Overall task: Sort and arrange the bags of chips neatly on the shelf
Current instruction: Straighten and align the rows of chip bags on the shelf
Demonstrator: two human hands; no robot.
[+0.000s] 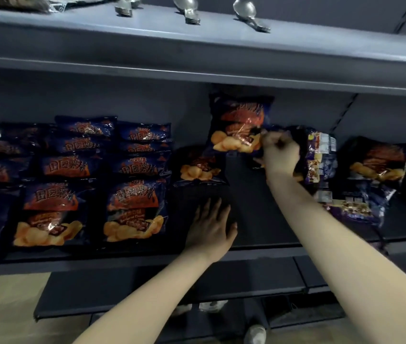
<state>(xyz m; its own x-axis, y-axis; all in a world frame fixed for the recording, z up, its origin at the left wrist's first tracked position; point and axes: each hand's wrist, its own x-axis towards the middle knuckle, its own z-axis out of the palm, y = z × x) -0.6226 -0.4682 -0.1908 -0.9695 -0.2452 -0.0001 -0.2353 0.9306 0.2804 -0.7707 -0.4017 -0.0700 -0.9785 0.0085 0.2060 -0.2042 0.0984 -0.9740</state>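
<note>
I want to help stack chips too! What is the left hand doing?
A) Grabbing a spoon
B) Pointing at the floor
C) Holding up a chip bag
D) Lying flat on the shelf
D: the left hand lies flat with straight fingers on the shelf, holding nothing, while the right hand pinches the raised chip bag.

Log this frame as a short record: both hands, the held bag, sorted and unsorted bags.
left hand: flat, fingers straight, on the bare shelf
right hand: pinches the lifted chip bag near its lower right corner
sorted rows: bags face up, left side
loose pile: jumbled bags, right side
upper shelf: spoons
</note>
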